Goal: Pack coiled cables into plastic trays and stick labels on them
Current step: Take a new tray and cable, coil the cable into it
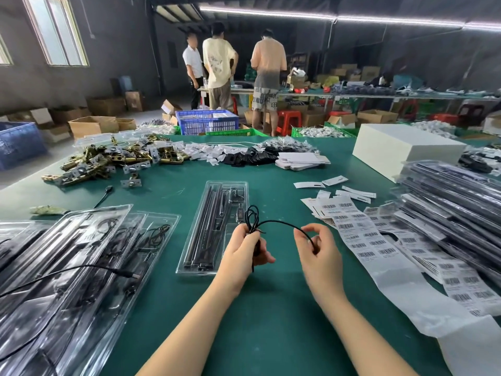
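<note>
Both hands coil black cable (273,222) — above tray (217,226).

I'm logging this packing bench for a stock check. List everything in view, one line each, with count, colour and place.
black cable: one, black, held above the table between both hands
plastic tray: one, clear with black rods inside, centre of table
stacked trays: several, clear, left side
filled tray pile: many, clear and black, right side
barcode label strips: several, white, right of the hands
brass hardware pile: many, gold, far left
white box: one, far right
blue crate: one, beyond the table
table: one, green
people: three, standing in the background
left hand: grips the coiled end
right hand: pinches the free end
</note>
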{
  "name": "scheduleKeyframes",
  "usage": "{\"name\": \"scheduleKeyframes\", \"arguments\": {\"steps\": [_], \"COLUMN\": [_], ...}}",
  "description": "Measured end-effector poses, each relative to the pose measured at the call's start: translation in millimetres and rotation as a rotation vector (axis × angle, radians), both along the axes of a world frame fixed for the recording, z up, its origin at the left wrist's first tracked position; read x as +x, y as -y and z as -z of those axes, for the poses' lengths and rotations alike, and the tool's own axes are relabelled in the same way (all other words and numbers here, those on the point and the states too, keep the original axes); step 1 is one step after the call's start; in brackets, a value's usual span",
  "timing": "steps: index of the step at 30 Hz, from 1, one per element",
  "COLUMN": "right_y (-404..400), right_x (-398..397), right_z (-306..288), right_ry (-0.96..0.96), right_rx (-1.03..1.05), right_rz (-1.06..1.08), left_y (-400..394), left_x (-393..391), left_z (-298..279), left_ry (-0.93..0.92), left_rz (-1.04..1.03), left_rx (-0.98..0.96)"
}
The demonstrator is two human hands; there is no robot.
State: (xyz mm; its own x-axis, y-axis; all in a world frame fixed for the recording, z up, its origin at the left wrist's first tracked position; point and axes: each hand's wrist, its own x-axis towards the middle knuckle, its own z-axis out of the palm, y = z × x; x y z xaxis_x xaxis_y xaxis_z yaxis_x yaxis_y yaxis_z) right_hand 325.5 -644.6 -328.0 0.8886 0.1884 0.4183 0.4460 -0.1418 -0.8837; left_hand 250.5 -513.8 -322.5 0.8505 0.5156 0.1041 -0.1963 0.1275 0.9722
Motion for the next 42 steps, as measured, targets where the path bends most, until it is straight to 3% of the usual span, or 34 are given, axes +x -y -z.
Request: {"name": "scheduleKeyframes", "arguments": {"steps": [4, 11, 17, 21, 42], "right_y": [-5, -5, -9, -10, -6], "right_x": [-13, -23, -26, -29, -34], "right_z": [9, 10, 11, 11, 12], "right_ry": [0.12, 0.319, 0.321, 0.393, 0.464], "right_rx": [0.063, 0.052, -0.087, -0.045, -0.152], "right_rz": [-0.073, 0.004, -0.079, 0.015, -0.027], "left_y": [3, 7, 10, 8, 9], "left_x": [-3, -6, -2, -2, -4], "left_z": [2, 4, 8, 9, 8], "left_ry": [0.002, -0.006, -0.016, -0.01, 0.063], "left_rz": [0.032, 0.111, 0.066, 0.091, 0.001], "left_rx": [0.067, 0.094, 0.129, 0.126, 0.014]}}
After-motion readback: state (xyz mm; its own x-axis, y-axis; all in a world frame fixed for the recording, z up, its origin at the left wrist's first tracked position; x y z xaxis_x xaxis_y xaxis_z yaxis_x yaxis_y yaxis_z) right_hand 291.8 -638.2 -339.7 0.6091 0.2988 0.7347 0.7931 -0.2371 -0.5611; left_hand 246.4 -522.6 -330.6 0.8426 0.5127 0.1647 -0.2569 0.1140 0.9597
